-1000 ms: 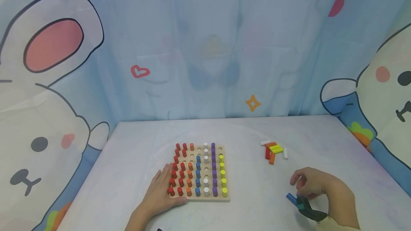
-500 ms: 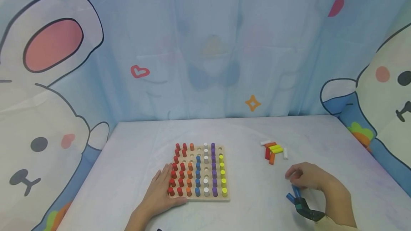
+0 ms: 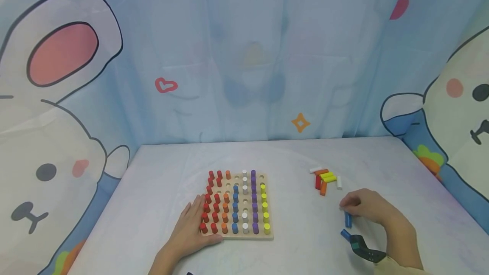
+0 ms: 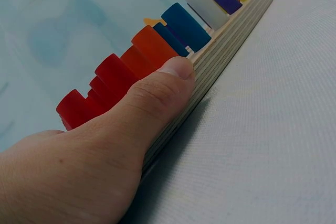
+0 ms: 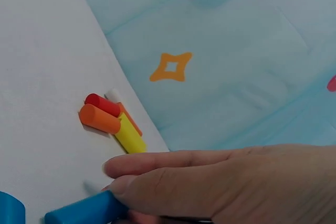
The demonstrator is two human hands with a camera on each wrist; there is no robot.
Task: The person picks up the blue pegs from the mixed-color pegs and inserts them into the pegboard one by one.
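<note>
A wooden pegboard (image 3: 248,237) stands on the table with rows of red, orange, blue, white, purple and yellow pegs upright in it; a few holes are bare. My left hand (image 3: 189,230) rests against its left side, fingers straight, the thumb (image 4: 157,93) lying along the front edge. To the right, my right hand (image 3: 372,207) pinches one end of a blue peg (image 3: 348,220) between thumb and fingers, low over the cloth. A second blue peg (image 3: 345,235) lies just nearer, partly hidden by the wrist camera (image 3: 364,248).
Beyond the right hand lies a loose pile of pegs: a red peg (image 3: 318,182), orange pegs (image 3: 323,189), yellow pegs (image 3: 329,179) and white pegs (image 3: 339,183). A white cloth (image 3: 298,215) covers the table. A printed blue curtain (image 3: 248,54) hangs behind.
My right hand has shifted forward and slightly left, and the blue peg under its fingers has come into view and moved forward with it. The left hand and the pegboard have stayed put.
</note>
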